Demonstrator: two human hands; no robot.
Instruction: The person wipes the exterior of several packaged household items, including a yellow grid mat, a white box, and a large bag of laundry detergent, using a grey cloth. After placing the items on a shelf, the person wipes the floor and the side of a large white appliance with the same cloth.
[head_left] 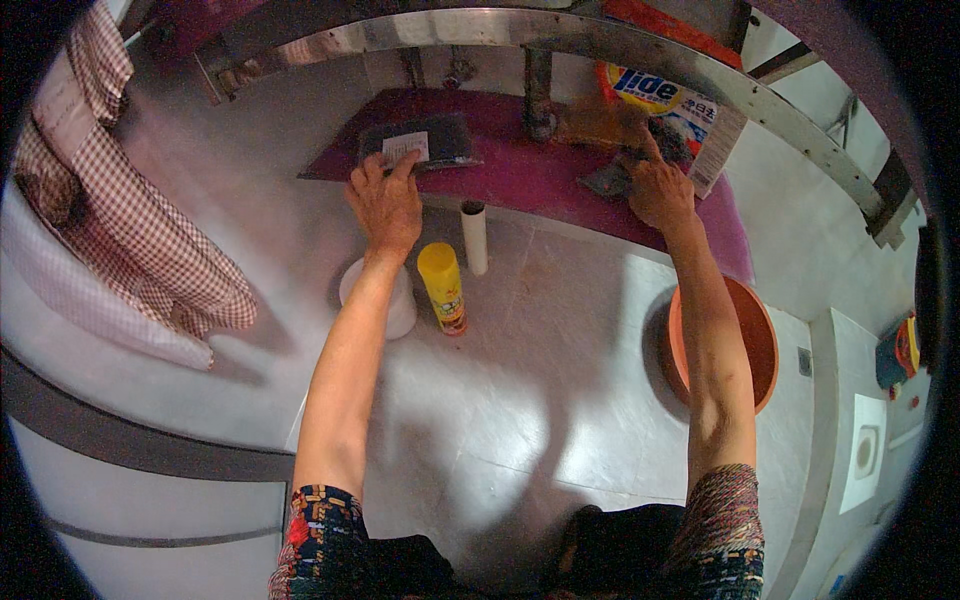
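Left hand (385,205) fingers flat on dark packet (420,142) lying crosswise, right hand (657,188) fingers pinching grey pad (606,181).

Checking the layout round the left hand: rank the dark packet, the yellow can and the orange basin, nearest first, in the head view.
1. Dark packet: on the maroon shelf, under the left hand's fingertips.
2. Yellow can: upright on the floor, just right of the left wrist.
3. Orange basin: on the floor far right, beside the right forearm.
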